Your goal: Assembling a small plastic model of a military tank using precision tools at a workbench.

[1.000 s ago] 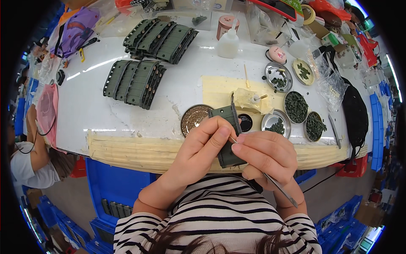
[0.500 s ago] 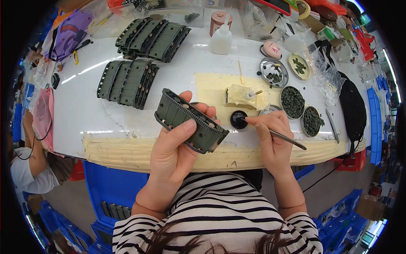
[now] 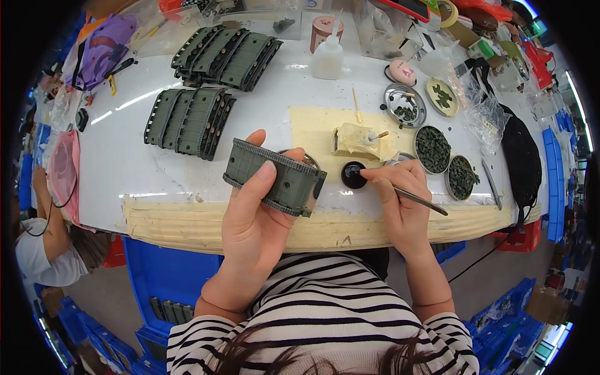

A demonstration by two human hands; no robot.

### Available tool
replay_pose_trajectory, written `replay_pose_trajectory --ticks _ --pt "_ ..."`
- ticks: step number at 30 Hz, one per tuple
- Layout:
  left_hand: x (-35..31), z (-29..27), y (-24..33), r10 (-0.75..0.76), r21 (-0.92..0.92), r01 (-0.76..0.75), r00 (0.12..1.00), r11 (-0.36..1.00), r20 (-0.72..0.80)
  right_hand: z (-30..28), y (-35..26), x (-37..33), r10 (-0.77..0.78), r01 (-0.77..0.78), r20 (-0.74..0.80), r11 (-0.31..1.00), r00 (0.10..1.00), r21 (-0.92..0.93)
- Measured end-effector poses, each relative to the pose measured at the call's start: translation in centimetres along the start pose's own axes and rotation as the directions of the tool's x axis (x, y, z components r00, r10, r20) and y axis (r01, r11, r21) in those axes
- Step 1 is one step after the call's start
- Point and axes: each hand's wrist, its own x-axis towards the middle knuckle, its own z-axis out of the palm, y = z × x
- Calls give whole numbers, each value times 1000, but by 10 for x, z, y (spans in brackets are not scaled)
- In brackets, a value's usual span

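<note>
My left hand (image 3: 253,212) is closed around a dark green plastic model part (image 3: 269,176), held tilted above the near table edge. The part is long, with toothed ridges along both sides and a round hole in its face; my thumb presses on that face. My right hand (image 3: 403,203) pinches dark metal tweezers (image 3: 425,202), whose back end points toward the lower right. The fingertips are at the rim of a small round black dish (image 3: 354,175) with shiny dark contents; they hide the tweezers' tips. Behind the held part, a round tin (image 3: 308,157) shows only partly.
Two groups of similar green parts (image 3: 187,122) lie at the left. A tape-covered block (image 3: 362,141) stands beyond the dish. Tins of small green pieces (image 3: 432,150), a metal dish (image 3: 405,106) and another pair of tweezers (image 3: 492,185) are right. A white squeeze bottle (image 3: 327,59) stands farther back.
My left hand has turned the green part, so its flat face shows more and it sits slightly farther left. My right hand with the tweezers has barely shifted by the black dish.
</note>
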Motion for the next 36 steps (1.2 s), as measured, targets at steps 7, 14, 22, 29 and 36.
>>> replay_pose_trajectory --ticks 7,14,22,29,36 --pt "3 2 -2 -51 -13 51 999 999 5 -17 -15 0 -163 190 -123 949 979 252" --pt "5 9 -12 -101 24 102 994 994 -27 -5 -38 5 -260 229 -16 815 965 533" --pt "4 11 -13 -101 21 102 993 995 -54 5 -36 3 -200 198 -57 812 978 549" --pt "4 11 -15 -105 5 106 992 994 -63 6 -34 3 -211 217 -74 808 975 548" --pt "4 12 -14 -118 3 119 990 993 -73 5 -32 4 -257 252 -65 814 964 524"
